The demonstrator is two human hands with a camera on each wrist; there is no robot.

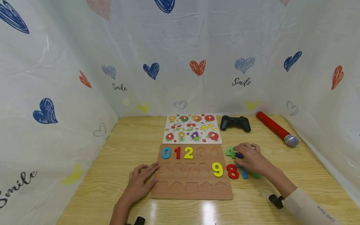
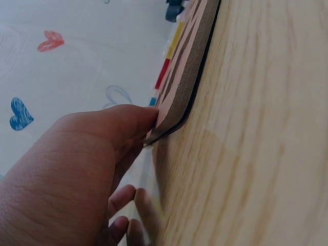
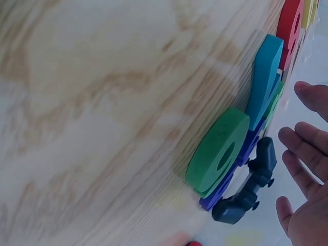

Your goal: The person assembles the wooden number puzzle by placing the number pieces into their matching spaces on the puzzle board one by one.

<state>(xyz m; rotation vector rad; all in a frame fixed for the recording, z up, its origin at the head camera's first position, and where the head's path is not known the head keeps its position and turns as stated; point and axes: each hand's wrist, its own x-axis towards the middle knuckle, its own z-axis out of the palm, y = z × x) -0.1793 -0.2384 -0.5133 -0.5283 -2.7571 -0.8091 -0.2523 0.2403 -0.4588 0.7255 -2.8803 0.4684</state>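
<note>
My left hand (image 1: pixel 142 181) rests at the left edge of a brown wooden number board (image 1: pixel 194 196), fingertips on its rim. In the left wrist view the thumb lies against the board's corner. A blue 0 (image 1: pixel 166 153), red 1 (image 1: pixel 177 153), yellow 2 (image 1: pixel 188 153) and yellow 9 (image 1: pixel 217 169) sit on the board. Right of it, my right hand (image 1: pixel 251 158) hovers with spread fingers over loose numbers, partly hiding purple pieces (image 1: pixel 239 155). Around it lie a green 4 (image 1: pixel 230 152), red 8 (image 1: pixel 232 171), blue 7 (image 1: pixel 245 173) and green rounded number (image 3: pixel 218 154).
Behind the board lies a white fruit puzzle board (image 1: pixel 192 128). A black game controller (image 1: pixel 235 123) and a red microphone (image 1: pixel 277 128) are at the back right. White curtains (image 1: pixel 180 90) with printed hearts enclose the wooden table (image 1: pixel 112 150).
</note>
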